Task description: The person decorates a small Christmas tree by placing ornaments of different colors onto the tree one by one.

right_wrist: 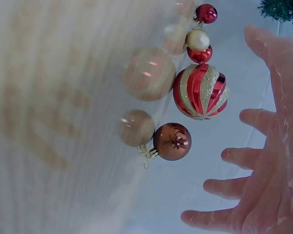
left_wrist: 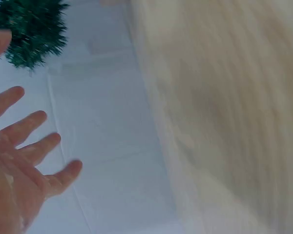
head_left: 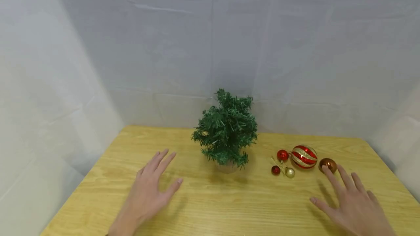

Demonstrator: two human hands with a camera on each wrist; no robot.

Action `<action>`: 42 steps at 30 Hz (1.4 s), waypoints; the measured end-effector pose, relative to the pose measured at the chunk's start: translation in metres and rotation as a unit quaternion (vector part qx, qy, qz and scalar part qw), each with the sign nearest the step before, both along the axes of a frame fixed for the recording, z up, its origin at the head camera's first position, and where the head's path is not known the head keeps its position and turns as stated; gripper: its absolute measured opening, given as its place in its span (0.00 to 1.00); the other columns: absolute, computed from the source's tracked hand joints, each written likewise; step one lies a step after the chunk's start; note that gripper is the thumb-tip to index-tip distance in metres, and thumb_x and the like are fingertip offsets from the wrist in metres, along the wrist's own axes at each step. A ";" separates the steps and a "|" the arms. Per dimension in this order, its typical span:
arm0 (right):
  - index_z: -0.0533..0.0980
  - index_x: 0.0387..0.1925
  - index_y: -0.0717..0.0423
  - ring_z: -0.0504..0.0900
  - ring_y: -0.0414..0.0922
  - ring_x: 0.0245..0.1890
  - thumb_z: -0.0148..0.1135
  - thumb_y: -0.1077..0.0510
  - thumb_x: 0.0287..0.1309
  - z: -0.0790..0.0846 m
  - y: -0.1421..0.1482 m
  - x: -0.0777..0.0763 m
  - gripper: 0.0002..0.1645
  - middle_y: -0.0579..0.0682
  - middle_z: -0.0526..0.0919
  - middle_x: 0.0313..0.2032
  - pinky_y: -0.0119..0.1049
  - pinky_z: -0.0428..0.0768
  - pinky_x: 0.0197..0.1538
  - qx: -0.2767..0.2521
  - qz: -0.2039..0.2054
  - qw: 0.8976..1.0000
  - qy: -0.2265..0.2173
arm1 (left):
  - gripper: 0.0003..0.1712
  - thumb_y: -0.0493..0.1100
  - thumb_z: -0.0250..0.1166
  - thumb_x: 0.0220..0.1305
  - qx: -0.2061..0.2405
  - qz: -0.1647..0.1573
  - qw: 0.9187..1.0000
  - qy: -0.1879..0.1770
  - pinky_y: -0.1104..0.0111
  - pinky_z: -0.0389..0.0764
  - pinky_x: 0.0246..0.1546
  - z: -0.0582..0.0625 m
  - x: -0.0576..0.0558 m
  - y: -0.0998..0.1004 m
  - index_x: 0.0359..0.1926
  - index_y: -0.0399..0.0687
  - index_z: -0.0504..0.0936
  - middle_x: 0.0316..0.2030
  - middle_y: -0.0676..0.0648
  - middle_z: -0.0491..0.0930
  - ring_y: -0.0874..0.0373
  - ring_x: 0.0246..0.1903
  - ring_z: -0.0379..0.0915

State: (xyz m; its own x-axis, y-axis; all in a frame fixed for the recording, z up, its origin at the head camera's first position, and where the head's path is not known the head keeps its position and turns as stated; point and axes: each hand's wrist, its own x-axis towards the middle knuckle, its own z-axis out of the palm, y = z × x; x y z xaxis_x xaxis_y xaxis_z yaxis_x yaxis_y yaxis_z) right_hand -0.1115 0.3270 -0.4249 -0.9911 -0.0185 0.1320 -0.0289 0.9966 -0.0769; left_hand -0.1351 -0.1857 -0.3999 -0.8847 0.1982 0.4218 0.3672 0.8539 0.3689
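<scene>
A small green artificial Christmas tree (head_left: 226,130) stands upright near the middle of the table. My left hand (head_left: 149,188) hovers to its left, fingers spread, holding nothing. On the right, my right hand (head_left: 354,203) is held over the table with its fingers apart and nothing in them. Its index fingertip overlaps a brown bauble (head_left: 328,165) in the head view, while the right wrist view has that bauble (right_wrist: 172,141) apart from the fingers. Beside it lies a large red-and-gold striped bauble (head_left: 304,156). Small red balls (head_left: 282,155) and a gold ball (head_left: 290,172) cluster left of that.
The wooden table (head_left: 229,207) has a glossy surface that reflects the baubles. Behind its back edge hangs a pale sheet (head_left: 183,54), and more sheeting (head_left: 42,119) covers the left side.
</scene>
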 end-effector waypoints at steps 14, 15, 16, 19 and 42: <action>0.69 0.70 0.59 0.74 0.78 0.55 0.67 0.29 0.58 0.002 0.005 -0.014 0.51 0.72 0.69 0.66 0.71 0.78 0.38 -0.039 0.048 0.996 0.058 | 0.28 0.35 0.68 0.64 0.160 -0.114 0.967 0.161 0.75 0.68 0.69 0.039 -0.026 0.029 0.66 0.45 0.77 0.62 0.43 0.81 0.46 0.62 0.77; 0.70 0.69 0.59 0.75 0.78 0.54 0.68 0.30 0.57 0.002 0.005 -0.015 0.50 0.71 0.70 0.66 0.70 0.78 0.37 -0.041 0.054 0.996 0.065 | 0.28 0.35 0.68 0.64 0.162 -0.124 0.964 0.172 0.73 0.69 0.69 0.044 -0.028 0.031 0.65 0.43 0.78 0.61 0.42 0.81 0.46 0.62 0.78; 0.70 0.69 0.58 0.76 0.77 0.53 0.68 0.30 0.57 0.001 0.005 -0.017 0.50 0.70 0.71 0.66 0.70 0.78 0.38 -0.042 0.059 0.995 0.070 | 0.27 0.34 0.68 0.63 0.165 -0.130 0.961 0.182 0.72 0.71 0.69 0.048 -0.031 0.033 0.64 0.41 0.78 0.60 0.42 0.81 0.46 0.61 0.78; 0.71 0.68 0.58 0.77 0.75 0.52 0.69 0.31 0.56 0.001 0.005 -0.021 0.49 0.68 0.72 0.65 0.68 0.79 0.35 -0.045 0.059 0.994 0.080 | 0.26 0.35 0.69 0.63 0.166 -0.145 0.952 0.214 0.71 0.72 0.68 0.061 -0.037 0.039 0.63 0.40 0.79 0.58 0.41 0.82 0.46 0.60 0.79; 0.72 0.68 0.52 0.82 0.66 0.49 0.81 0.45 0.45 0.003 0.002 -0.055 0.49 0.66 0.77 0.60 0.62 0.82 0.36 -0.046 0.168 0.964 0.200 | 0.17 0.37 0.69 0.65 0.119 -0.194 0.926 0.303 0.56 0.79 0.61 0.093 -0.078 0.070 0.54 0.41 0.85 0.53 0.42 0.85 0.49 0.55 0.81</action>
